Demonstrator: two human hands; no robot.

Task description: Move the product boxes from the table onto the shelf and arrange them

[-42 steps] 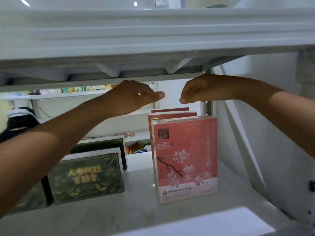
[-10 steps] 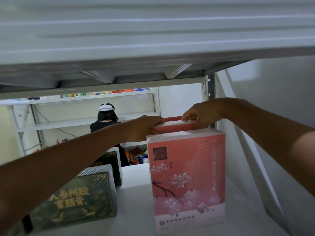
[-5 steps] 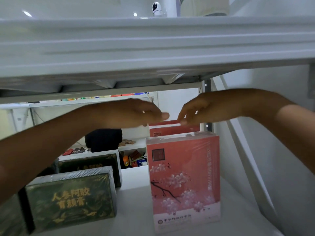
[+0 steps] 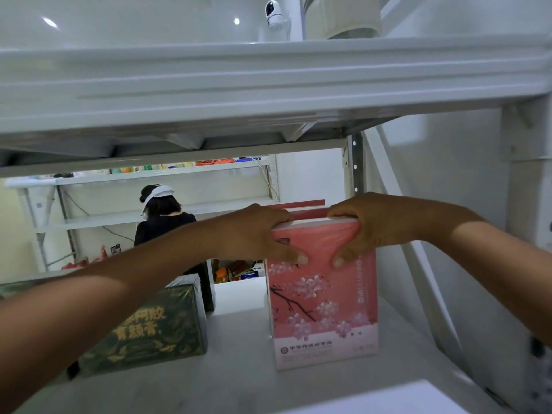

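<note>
two hands clamp the top of the nearest pink box (image 4: pixel 324 312), which stands upright on the white shelf board (image 4: pixel 239 372), toward the right of the scene. the left hand (image 4: pixel 254 234) grips its upper left corner and the right hand (image 4: pixel 370 225) its upper right corner. on each, the fingers curl over the top edge and the thumb presses on the blossom-printed front face. the two thumb tips are near each other but apart. the plastic wrap wrinkles under the right hand. just behind this box, farther in, the red top edges of more pink boxes (image 4: pixel 307 208) show between the hands.

to the left on the same board, well apart from the pink row, a dark green box (image 4: pixel 155 330) with gold characters lies on its long side, partly hidden by the left forearm. another dark box (image 4: pixel 206 289) stands behind it.

an upper shelf (image 4: pixel 268 82) spans the top of the view, and a small white camera (image 4: pixel 276 13) shows above it. far off, through the rack, a person in dark clothes (image 4: pixel 164 222) stands at a second rack of shelves (image 4: pixel 167 174).
</note>
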